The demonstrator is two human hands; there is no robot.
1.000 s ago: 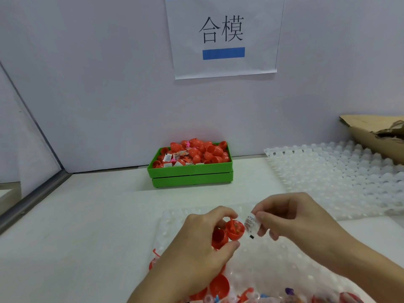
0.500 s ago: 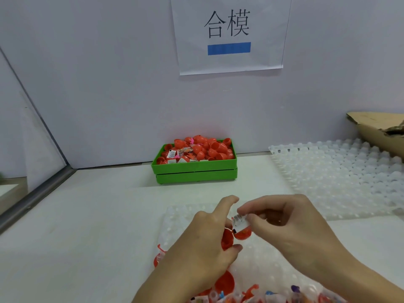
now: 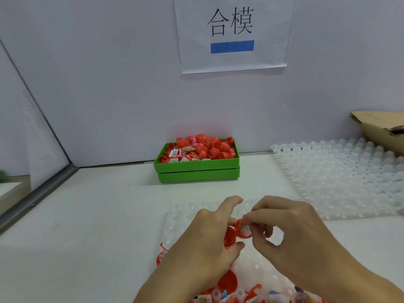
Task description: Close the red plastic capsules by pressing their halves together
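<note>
Low in the frame's centre, above the clear tray [image 3: 273, 272]: left hand [image 3: 205, 243] gripping an open red capsule [image 3: 235, 234], right hand [image 3: 290, 235] pinching a small white item into its right half.

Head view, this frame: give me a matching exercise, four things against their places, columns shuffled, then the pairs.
Things:
1. green tray
2. paper sign
3. cardboard box
4. open red capsule

Places:
A. far right edge
B. between the two hands
C. on the table against the back wall
D. on the wall, top centre

Pairs: 1-C, 2-D, 3-A, 4-B
</note>
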